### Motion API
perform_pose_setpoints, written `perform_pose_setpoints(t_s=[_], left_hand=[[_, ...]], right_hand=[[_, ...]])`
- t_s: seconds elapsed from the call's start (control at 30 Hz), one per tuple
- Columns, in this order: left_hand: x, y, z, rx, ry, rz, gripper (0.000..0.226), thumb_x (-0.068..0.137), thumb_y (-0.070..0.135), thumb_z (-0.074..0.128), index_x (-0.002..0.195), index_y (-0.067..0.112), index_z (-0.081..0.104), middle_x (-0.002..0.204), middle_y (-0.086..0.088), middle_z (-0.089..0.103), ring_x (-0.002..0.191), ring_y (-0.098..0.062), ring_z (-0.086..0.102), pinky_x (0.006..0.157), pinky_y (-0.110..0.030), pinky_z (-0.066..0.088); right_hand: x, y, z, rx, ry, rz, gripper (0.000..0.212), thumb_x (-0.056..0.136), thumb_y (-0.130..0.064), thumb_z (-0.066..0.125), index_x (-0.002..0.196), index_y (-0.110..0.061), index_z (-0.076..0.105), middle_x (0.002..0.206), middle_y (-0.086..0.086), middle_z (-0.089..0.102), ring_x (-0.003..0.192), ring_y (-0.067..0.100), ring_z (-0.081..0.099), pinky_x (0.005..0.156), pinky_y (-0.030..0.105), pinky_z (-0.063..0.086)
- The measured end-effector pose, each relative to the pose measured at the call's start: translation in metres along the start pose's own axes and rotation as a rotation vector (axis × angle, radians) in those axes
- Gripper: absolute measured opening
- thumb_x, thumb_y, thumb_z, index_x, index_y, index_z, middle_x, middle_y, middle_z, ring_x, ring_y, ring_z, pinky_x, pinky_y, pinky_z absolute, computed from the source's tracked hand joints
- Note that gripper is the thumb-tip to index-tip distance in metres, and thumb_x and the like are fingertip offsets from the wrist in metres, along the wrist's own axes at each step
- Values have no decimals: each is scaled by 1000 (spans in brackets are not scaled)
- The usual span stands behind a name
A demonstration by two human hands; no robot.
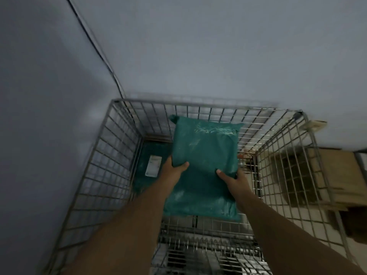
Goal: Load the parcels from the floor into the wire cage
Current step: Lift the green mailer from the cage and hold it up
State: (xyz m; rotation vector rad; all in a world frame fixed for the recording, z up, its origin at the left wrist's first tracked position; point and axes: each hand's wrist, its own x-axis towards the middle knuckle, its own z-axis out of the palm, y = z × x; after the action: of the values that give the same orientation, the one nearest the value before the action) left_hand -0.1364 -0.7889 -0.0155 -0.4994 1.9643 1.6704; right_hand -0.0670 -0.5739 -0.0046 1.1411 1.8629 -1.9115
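A large teal plastic parcel (204, 155) hangs inside the open top of the wire cage (198, 105). My left hand (172, 170) grips its left edge with the thumb on top. My right hand (232, 178) grips its right edge the same way. Both forearms reach in over the cage's near side. A second teal parcel (151, 153) with a white label lies on the cage bottom at the left, partly hidden by the held parcel.
The cage stands in a corner between two pale blue-grey walls. A black cable (95, 46) runs down the corner to the cage's back left post. A brown cardboard box (333, 175) sits on the tiled floor outside the cage's right side.
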Motion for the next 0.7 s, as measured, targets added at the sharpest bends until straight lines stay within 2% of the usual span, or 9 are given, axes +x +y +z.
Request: perform_pose_setpoints(t_s=[0.1, 0.2, 0.27, 0.33, 0.43, 0.5, 0.57, 0.63, 0.7], left_hand=[[47, -81, 3, -81, -8, -137, 59, 90, 19, 78, 143, 18, 53, 133, -5, 66, 120, -27, 64, 105, -50, 51], [93, -146, 3, -113, 12, -218, 54, 91, 19, 77, 140, 19, 54, 130, -6, 66, 115, -29, 66, 102, -51, 54], [124, -177, 6, -106, 42, -223, 50, 93, 16, 75, 138, 18, 54, 127, -6, 66, 111, -27, 67, 97, -48, 56], [152, -199, 11, -91, 65, -214, 49, 94, 12, 72, 138, 17, 53, 126, -6, 65, 109, -26, 66, 92, -43, 57], [192, -221, 20, 23, 96, -167, 57, 92, 13, 74, 143, 18, 49, 134, -5, 61, 120, -27, 62, 101, -47, 53], [214, -233, 25, 162, 122, -101, 76, 87, 19, 78, 152, 23, 39, 146, -5, 52, 133, -26, 53, 109, -48, 48], [226, -235, 31, 330, 108, -38, 88, 89, 21, 78, 160, 27, 26, 160, -6, 34, 145, -27, 36, 119, -46, 36], [235, -240, 36, 487, 50, 16, 91, 93, 24, 74, 163, 26, 16, 169, -3, 12, 155, -25, 15, 124, -42, 23], [243, -249, 39, 631, -38, 69, 87, 95, 30, 71, 163, 26, 16, 171, 0, -4, 157, -21, 1, 126, -40, 17]], right_hand=[[52, 69, 18, -42, -25, 82, 63, 83, -22, 83, 138, -19, 52, 126, 7, 65, 110, 32, 65, 93, 52, 57], [102, 127, 33, -79, -62, 113, 59, 87, -13, 79, 138, -22, 52, 124, 6, 67, 104, 27, 68, 78, 40, 61], [134, 154, 43, -88, -82, 112, 58, 89, -4, 73, 139, -26, 52, 122, 3, 68, 102, 23, 69, 72, 33, 61], [167, 180, 51, -96, -100, 120, 60, 91, 0, 70, 140, -29, 51, 123, 2, 68, 105, 24, 68, 78, 38, 62], [207, 204, 61, -95, -98, 142, 65, 91, -2, 70, 145, -32, 48, 129, 2, 67, 111, 28, 67, 92, 50, 58], [228, 212, 69, -84, -82, 151, 63, 91, 0, 69, 143, -30, 48, 128, 1, 66, 111, 27, 67, 95, 50, 57], [247, 214, 79, -55, -85, 141, 58, 92, 5, 65, 137, -29, 51, 124, -1, 66, 109, 25, 66, 94, 46, 57], [266, 214, 88, -49, -83, 119, 66, 91, 7, 64, 143, -30, 48, 126, 0, 66, 109, 26, 67, 92, 46, 58], [278, 215, 93, -56, -64, 109, 74, 90, 8, 63, 148, -34, 44, 127, 0, 66, 109, 27, 67, 90, 47, 60]])
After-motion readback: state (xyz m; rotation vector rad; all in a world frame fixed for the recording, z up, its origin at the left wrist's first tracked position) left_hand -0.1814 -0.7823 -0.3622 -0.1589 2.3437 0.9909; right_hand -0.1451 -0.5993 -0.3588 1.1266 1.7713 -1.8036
